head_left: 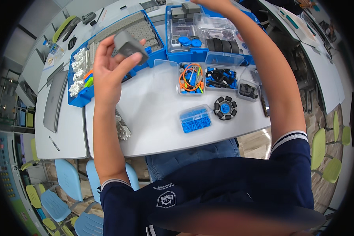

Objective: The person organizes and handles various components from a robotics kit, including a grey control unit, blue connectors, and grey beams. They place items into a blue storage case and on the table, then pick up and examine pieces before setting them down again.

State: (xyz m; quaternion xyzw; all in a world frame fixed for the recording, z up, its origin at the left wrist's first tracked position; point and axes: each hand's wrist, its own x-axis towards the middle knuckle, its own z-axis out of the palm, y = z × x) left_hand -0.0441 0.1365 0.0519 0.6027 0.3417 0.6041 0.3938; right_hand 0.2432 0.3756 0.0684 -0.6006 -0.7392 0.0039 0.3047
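My left hand (109, 72) is raised over the table, its thumb and fingers closed on a dark grey block-shaped plastic part (128, 46). Just beyond that part lies a blue bin (81, 101) with grey perforated plates (137, 26), white connectors (78, 70) and orange and green pieces. At the top edge my right hand (216, 4) reaches over the far side of a second blue bin (187, 56), near some grey blocks (185, 10). The picture's edge cuts off most of its fingers. Blue gears (190, 41) and black tyres (223, 46) sit in this bin.
Small clear boxes hold mixed pieces (191, 78), black and blue connectors (221, 78), dark chain pieces (248, 91) and blue pins (196, 124). An omni wheel (225, 108) lies beside them. Metal brackets (122, 126) are by my left forearm. A closed laptop (56, 100) lies left.
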